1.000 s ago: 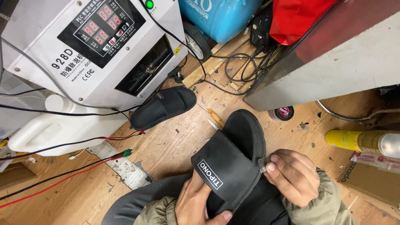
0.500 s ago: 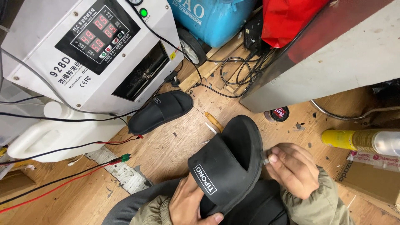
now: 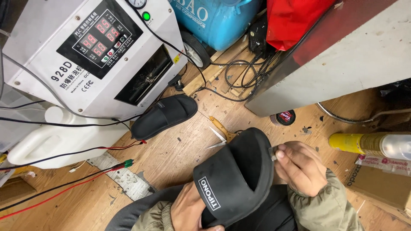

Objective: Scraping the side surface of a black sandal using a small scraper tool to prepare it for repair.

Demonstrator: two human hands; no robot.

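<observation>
Pinching black slipper's (image 3: pixel 239 175) edge between right-hand fingers (image 3: pixel 286 159).

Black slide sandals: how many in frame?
2. One black slide sandal is held over the lap, left hand under it, right hand pinching its edge. The other sandal lies on the wooden floor beside the white machine. None appear hidden.

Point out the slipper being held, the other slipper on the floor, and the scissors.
held black slipper (image 3: pixel 233 179): head view, on its wide strap.
second black slipper (image 3: pixel 165 115): head view, on its strap, lying on the wooden floor.
scissors (image 3: pixel 220 133): head view, where blades meet handle.
</observation>
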